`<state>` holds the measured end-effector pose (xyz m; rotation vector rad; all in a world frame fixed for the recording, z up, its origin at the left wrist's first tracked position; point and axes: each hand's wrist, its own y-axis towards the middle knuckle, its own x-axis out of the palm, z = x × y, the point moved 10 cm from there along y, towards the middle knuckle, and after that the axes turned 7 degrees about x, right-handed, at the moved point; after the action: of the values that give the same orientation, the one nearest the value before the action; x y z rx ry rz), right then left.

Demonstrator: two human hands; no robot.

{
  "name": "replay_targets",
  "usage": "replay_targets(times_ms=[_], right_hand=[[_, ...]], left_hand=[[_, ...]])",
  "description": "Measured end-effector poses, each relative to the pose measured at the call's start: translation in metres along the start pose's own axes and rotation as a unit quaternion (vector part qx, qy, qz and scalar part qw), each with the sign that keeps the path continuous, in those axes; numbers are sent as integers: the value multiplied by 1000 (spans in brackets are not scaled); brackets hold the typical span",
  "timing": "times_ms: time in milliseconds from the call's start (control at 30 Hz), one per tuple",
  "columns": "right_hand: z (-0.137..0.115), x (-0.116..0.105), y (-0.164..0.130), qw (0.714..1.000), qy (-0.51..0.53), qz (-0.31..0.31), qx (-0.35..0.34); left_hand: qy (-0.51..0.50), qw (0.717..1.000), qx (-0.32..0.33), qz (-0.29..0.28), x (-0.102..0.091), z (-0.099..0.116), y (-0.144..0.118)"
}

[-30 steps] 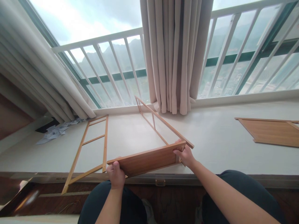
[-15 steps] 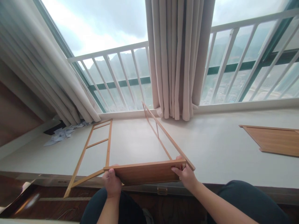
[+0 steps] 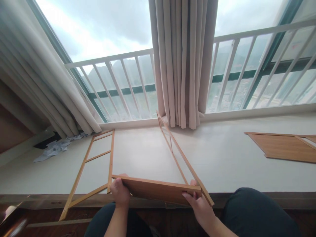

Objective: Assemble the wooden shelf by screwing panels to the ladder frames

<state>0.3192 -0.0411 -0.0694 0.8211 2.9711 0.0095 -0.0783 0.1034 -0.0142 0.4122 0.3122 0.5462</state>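
A brown wooden board (image 3: 158,191) spans between both hands over the front edge of the sill. My left hand (image 3: 120,193) is closed around its left end, thumb on the near face. My right hand (image 3: 199,204) grips the right end, where a ladder-like wooden frame (image 3: 189,163) stands on edge against the board. Whether the two are joined is hidden by my fingers. To the left, a second wooden frame (image 3: 82,166) with crossbars lies on the sill, its near end jutting past the edge. The board's left end is close to this frame's near right corner.
The white sill (image 3: 222,158) runs below railed windows. At the right lie wooden panels (image 3: 283,146). Crumpled paper (image 3: 55,146) sits at the left by the curtain (image 3: 64,82). Another curtain (image 3: 182,65) hangs mid-window, near the standing frame's far end. My knees flank the work.
The board's right end has dropped, so it now slopes down to the right. The standing frame's near end has come lower and nearer with my right hand. The view has shifted slightly.
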Motion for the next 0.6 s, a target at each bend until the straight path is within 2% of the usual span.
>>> replay_targets(times_ms=[133,233,400,500,600], right_hand=[[-1,-12,-22,998,-31,47,-30],[5,-22,-35,996,-55,66,-25],[-2,-22,-46,996,-87,14,-22],[-10,-28,-55,994,-92,51,-14],[-12,-33,-69,992,-93,84,-22]], left_hand=[[-47,998,-42,-10,10,-7,-2],[-99,994,-38,-20,14,-4,-4],[-151,986,43,-59,27,35,-3],[-197,975,71,-74,39,57,1],[-253,960,77,-95,52,68,1]])
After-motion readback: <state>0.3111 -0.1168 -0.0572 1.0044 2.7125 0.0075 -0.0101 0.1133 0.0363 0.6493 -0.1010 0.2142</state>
